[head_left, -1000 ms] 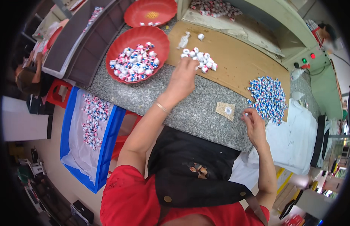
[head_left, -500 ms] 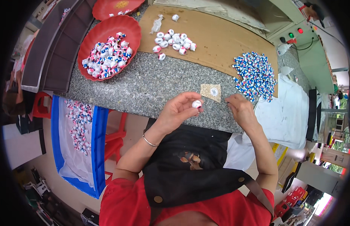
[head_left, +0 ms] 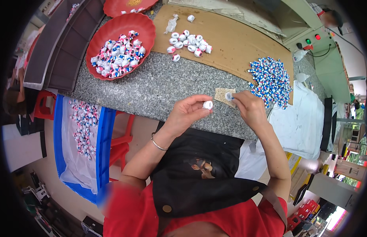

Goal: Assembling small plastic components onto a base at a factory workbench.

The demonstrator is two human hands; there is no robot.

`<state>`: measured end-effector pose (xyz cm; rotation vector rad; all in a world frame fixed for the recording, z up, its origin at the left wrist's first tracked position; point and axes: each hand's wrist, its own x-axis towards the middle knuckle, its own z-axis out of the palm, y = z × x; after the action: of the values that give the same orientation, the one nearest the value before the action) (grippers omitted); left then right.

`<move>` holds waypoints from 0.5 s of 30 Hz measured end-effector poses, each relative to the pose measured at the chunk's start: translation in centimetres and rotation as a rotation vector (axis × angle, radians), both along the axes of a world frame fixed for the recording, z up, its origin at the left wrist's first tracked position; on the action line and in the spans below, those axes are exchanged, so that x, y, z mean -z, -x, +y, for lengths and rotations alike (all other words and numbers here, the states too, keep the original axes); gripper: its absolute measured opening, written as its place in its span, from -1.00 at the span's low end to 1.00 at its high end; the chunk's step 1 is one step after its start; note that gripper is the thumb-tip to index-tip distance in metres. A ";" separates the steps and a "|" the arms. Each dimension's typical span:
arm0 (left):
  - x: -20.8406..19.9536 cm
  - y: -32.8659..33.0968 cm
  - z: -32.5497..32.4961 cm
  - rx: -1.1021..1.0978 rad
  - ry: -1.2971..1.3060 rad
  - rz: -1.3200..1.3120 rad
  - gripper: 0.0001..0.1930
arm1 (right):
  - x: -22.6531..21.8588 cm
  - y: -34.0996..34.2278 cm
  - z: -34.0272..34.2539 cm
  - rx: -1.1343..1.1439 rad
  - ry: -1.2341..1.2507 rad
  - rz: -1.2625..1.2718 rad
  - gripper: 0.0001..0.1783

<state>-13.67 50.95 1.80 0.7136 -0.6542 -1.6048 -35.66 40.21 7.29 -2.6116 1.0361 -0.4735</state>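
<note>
In my left hand [head_left: 187, 112], thumb and fingers pinch a small white rounded hollow part [head_left: 207, 105] above the front of the granite worktop, its dark opening visible. My right hand [head_left: 250, 108] has its fingertips pressed together at the edge of a small round white dish [head_left: 229, 96]. That dish sits on a tan speckled pad [head_left: 221, 93]. Whatever the right fingertips hold is too small to make out. Beyond lie several white rounded parts [head_left: 189, 41] in a loose group, and to the right a heap of tiny blue, white and pink pieces [head_left: 270, 79].
A fluted red bowl [head_left: 148, 35] holding white, pink and blue parts stands at the left, with another red bowl [head_left: 122, 8] behind it. Brown cardboard [head_left: 227, 47] covers the back of the worktop. A blue tray [head_left: 104, 146] lined with white plastic holds more parts at the lower left.
My right hand has moved left and away from me, onto the dish. The white part in my left hand has turned to show its opening. The whole view has shifted slightly.
</note>
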 end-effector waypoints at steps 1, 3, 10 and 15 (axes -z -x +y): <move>-0.3 0.0 -0.1 -0.003 -0.005 -0.045 -0.61 | 0.3 -0.4 -0.4 0.000 0.002 -0.001 -0.86; -0.6 -0.2 -0.2 -0.010 -0.010 -0.089 -0.61 | 0.9 -1.0 -0.9 -0.055 0.123 0.145 -0.88; -0.2 0.0 0.3 -0.084 0.033 -0.160 -0.62 | 0.2 -1.3 -1.2 -0.156 0.136 0.268 -0.88; -0.2 1.1 -0.1 -0.128 0.063 -0.331 -0.63 | 0.5 -1.2 -0.8 -0.116 0.099 0.190 -0.91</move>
<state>-14.77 50.87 1.99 0.9660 -0.8764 -1.3543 -34.47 39.46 6.77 -2.8305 0.9311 -0.2605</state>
